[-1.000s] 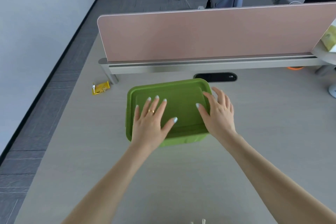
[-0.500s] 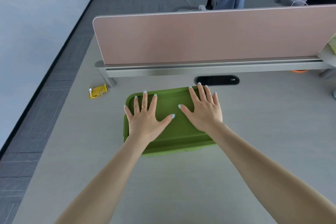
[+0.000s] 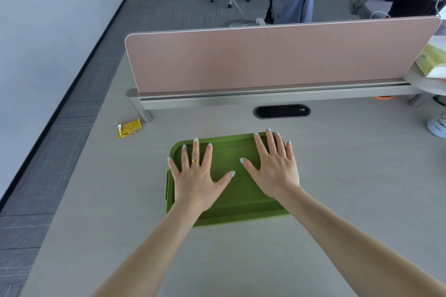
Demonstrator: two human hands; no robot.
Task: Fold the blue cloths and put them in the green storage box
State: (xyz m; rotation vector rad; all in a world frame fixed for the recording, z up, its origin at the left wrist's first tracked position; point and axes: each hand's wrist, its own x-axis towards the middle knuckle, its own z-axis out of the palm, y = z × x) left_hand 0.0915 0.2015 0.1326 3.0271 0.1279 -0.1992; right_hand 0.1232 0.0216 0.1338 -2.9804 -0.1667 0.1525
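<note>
Head view: Flat hands cover lidded box

Left hand and right hand, fingers spread, press flat on the green storage box lid mid-desk. Bare desk surrounds it; a yellow packet lies near the pink divider.

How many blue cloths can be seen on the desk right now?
0. None lies on the desk. Both hands, left hand and right hand, press flat on the closed green box; any cloths inside would be hidden.
</note>
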